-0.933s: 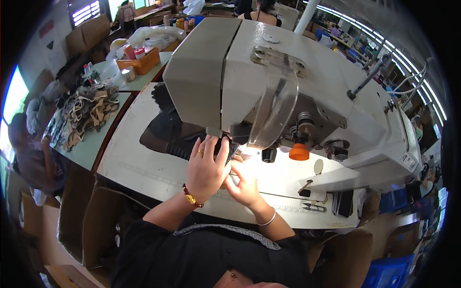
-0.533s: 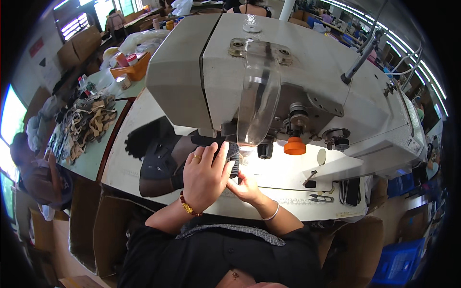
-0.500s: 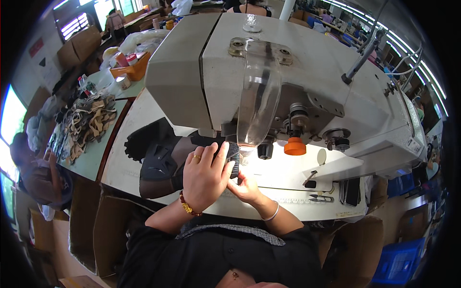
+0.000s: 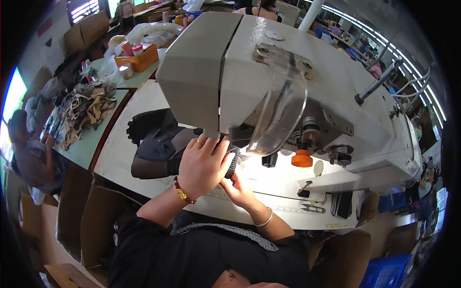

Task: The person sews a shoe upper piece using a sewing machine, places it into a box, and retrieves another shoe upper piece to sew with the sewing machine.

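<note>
My left hand (image 4: 199, 165) lies over a dark sewn piece below the sewing machine's head (image 4: 201, 72), its fingers bent and pressing down. Between my two hands shows the piece's ribbed black edge (image 4: 234, 163). Gripping that edge from the near right side is my right hand (image 4: 240, 190), thumb and fingers closed on it. Left of my hands spreads a black and brown panelled part (image 4: 158, 151) with a jagged black end; whether it joins the ribbed piece is hidden by my left hand. The needle area is also hidden.
A clear plastic guard (image 4: 281, 110) and an orange knob (image 4: 302, 159) are on the machine. Small snips (image 4: 313, 208) lie at the table's right. Fabric scraps (image 4: 86, 113) cover a table at the left, near a seated person (image 4: 41, 153). Cardboard boxes (image 4: 103, 223) stand below.
The whole view has shifted and tilted slightly. My hands and the dark piece have moved a little farther in toward the machine's needle bar. Both hands keep their hold.
</note>
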The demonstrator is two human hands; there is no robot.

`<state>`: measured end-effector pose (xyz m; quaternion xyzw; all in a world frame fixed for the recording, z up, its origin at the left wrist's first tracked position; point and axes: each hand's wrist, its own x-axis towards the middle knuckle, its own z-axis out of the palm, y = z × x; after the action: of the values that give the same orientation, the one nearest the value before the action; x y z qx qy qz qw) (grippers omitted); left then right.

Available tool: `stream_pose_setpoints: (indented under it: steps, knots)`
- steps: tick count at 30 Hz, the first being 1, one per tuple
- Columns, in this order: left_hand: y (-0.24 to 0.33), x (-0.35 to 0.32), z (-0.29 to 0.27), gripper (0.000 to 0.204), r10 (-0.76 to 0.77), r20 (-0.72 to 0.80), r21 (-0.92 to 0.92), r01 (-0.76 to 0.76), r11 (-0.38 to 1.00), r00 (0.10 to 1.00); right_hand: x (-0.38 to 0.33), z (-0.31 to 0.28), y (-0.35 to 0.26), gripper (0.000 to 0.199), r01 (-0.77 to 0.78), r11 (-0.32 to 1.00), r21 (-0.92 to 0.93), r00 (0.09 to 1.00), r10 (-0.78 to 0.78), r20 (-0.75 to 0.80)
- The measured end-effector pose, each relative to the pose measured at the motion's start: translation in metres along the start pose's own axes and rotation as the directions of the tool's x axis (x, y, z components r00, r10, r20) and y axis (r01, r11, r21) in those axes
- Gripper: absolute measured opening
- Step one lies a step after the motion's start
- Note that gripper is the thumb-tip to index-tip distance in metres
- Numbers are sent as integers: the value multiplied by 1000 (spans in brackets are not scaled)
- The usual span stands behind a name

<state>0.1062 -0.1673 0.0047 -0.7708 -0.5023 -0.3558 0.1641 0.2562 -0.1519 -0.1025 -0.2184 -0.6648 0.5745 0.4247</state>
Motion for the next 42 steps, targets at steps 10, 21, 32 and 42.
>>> stream_pose_setpoints:
  steps: [10, 21, 32, 42]
  knots:
    - [-1, -2, 6, 40, -8, 23, 39, 7, 999, 1000, 5, 2, -1, 40, -13, 998, 59, 999, 16, -43]
    - [1, -1, -133, 54, 285, 575, -382, -56, 922, 767, 2, -43, -47, 35, -332, 914, 231, 942, 334, 33]
    - [-68, 2, 6, 46, -161, 875, -426, 884, 193, 457, 10, -71, -70, 34, -312, 948, 66, 948, 305, 90]
    - [-55, 18, -9, 45, -215, 784, -518, 804, 292, 583, 12, -74, -72, 35, -424, 903, 76, 905, 419, 74]
